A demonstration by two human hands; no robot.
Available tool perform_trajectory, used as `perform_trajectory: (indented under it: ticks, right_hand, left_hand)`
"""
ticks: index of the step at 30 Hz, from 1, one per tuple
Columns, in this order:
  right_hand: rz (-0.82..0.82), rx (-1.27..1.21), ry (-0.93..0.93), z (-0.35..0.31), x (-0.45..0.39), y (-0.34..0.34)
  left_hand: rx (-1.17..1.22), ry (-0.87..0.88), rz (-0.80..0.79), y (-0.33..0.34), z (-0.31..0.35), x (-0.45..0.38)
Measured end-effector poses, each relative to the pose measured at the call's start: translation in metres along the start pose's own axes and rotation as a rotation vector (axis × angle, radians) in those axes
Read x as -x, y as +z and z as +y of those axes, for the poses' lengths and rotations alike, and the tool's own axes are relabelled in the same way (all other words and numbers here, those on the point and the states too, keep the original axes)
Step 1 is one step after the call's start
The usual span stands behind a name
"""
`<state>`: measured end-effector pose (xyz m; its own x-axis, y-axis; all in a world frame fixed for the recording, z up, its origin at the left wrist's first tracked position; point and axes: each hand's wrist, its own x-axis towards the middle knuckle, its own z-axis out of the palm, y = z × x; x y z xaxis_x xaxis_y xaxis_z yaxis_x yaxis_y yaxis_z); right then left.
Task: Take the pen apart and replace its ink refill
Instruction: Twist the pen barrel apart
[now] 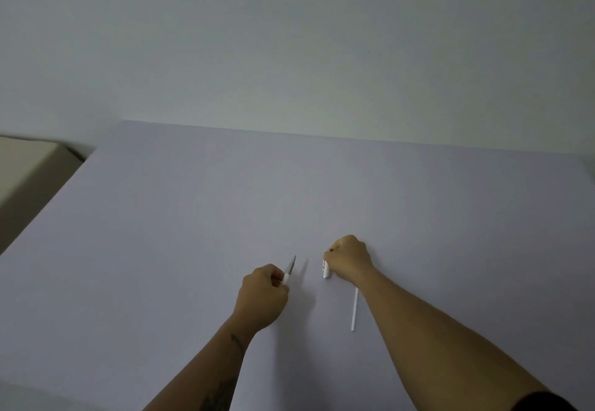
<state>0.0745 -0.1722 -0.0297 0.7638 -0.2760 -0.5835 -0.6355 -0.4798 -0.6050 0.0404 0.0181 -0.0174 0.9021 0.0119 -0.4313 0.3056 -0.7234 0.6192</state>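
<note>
Your pen is apart: left hand (262, 294) grips the tip section (288, 270), right hand (349, 257) the barrel (325, 269); refill (354, 309) on the counter (193, 217) awaits fitting.

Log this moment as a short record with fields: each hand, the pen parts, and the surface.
left hand: closed on the pen front section, tapered tip pointing away from the person
right hand: closed on the white pen piece, resting on the table
loose part: thin white tube lying on the table beside the right forearm
surface: pale lilac table
pen state: taken apart
</note>
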Motion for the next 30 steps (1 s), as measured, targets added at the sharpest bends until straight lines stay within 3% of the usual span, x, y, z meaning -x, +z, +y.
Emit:
perform_trajectory:
  ticks: [11,23,30]
  right_hand:
    - [0.132,0.162,-0.114,0.001,0.003,0.023]
    - [0.051,-0.159,-0.033,0.016,0.039,0.001]
    - [-0.141,-0.48,0.08,0.005,0.078,0.002]
  left_hand:
    - [-0.014,0.007,-0.021,-0.006,-0.006,0.007]
    - [-0.042,0.063,-0.072,-0.003,0.0,0.021]
    - [-0.015,0.182,-0.059,-0.006,0.018,0.027]
